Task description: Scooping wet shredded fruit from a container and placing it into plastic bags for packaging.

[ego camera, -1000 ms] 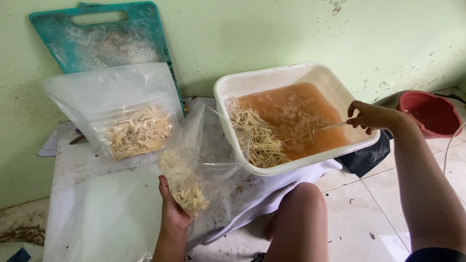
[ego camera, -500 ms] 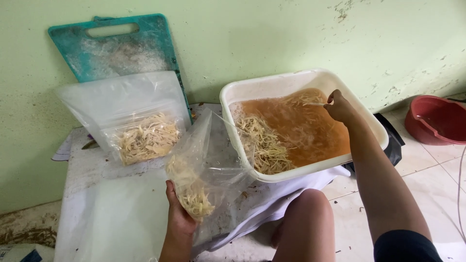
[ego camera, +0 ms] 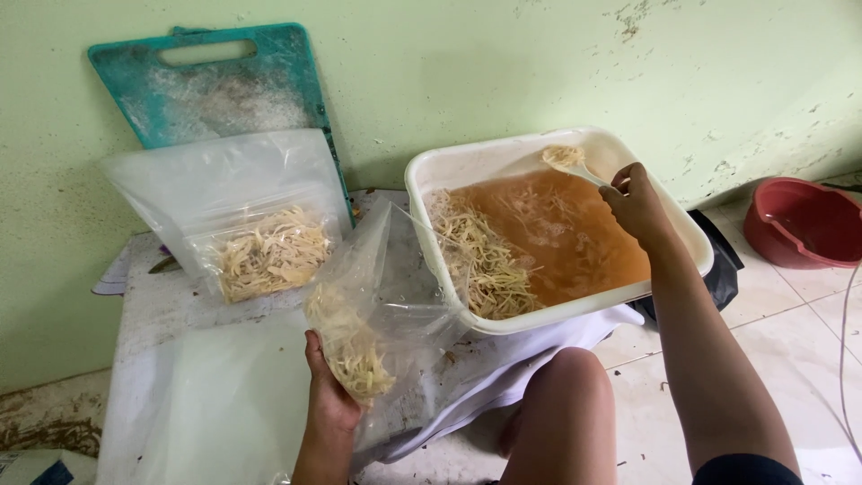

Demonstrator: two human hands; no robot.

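two hands, a bag and a spoon over the tub

at far left, at about ten o'clock, a teal board (ego camera: pixel 211 85) leans upright on the green wall (ego camera: pixel 503 63). in front of it a big bag (ego camera: pixel 235 216) stands tilted against the board, with pale shreds heaped in its lower half. both rest on a worn white table (ego camera: pixel 157 310).

toward six o'clock the left hand (ego camera: pixel 330 400) comes up from below, palm cupped under a small bag (ego camera: pixel 377 305), fingers wrapped on its underside. the small bag is clear plastic, its mouth gaping toward the tub at three o'clock, a clump of shreds (ego camera: pixel 355 355) lying in its low end against the palm. the bag's upper edge is touching or just beside the tub's near wall; i cannot tell which.

at centre right sits the tub (ego camera: pixel 467 162), white and rectangular, holding brown liquid with a pile of shreds at its nine o'clock side. a bare knee (ego camera: pixel 566 395) shows below it at six o'clock.

the right hand (ego camera: pixel 636 202) reaches over the tub's far right part, fingers closed on the handle of a spoon (ego camera: pixel 570 163). the spoon's bowl sits at twelve o'clock near the far rim, above the liquid, loaded with a few shreds.

the hands are well apart, the tub's near corner between them.

at far right, at two o'clock, a red basin (ego camera: pixel 799 220) sits on the tiled floor.
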